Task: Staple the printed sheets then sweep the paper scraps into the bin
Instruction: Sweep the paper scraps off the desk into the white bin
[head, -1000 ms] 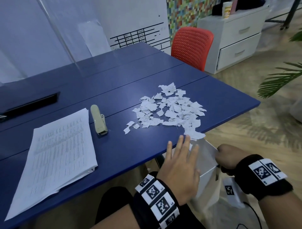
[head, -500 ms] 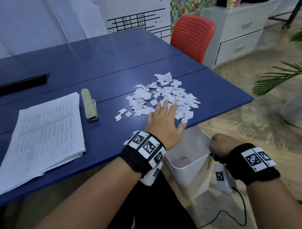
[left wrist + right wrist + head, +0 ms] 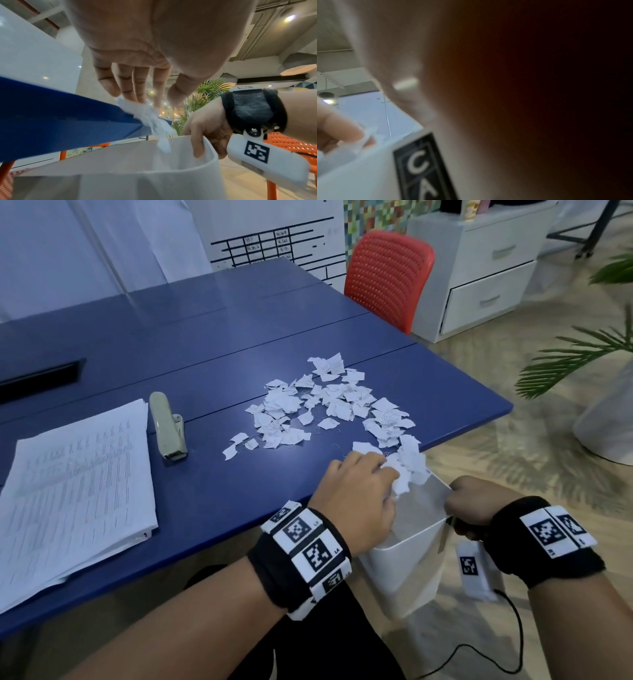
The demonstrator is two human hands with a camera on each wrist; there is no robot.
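A heap of torn white paper scraps (image 3: 329,405) lies on the blue table (image 3: 205,364). My left hand (image 3: 359,487) is at the table's near edge, its straight fingers (image 3: 137,86) pushing a clump of scraps (image 3: 150,117) over the edge into the white bin (image 3: 404,570). My right hand (image 3: 469,501) grips the bin's rim (image 3: 207,147) just below the table edge. The stack of printed sheets (image 3: 72,494) lies at the left, with the beige stapler (image 3: 168,426) beside it. The right wrist view is blurred and mostly blocked by the bin wall (image 3: 368,175).
A red chair (image 3: 387,275) stands behind the table's far right corner, with white drawers (image 3: 486,278) beyond it. A palm plant (image 3: 582,347) and its white pot (image 3: 609,419) stand on the floor at the right. A black cable (image 3: 496,655) runs on the floor.
My left hand swept from the heap back to the near edge, dragging a clump of scraps that now tips over into the bin. My right hand stayed on the rim.
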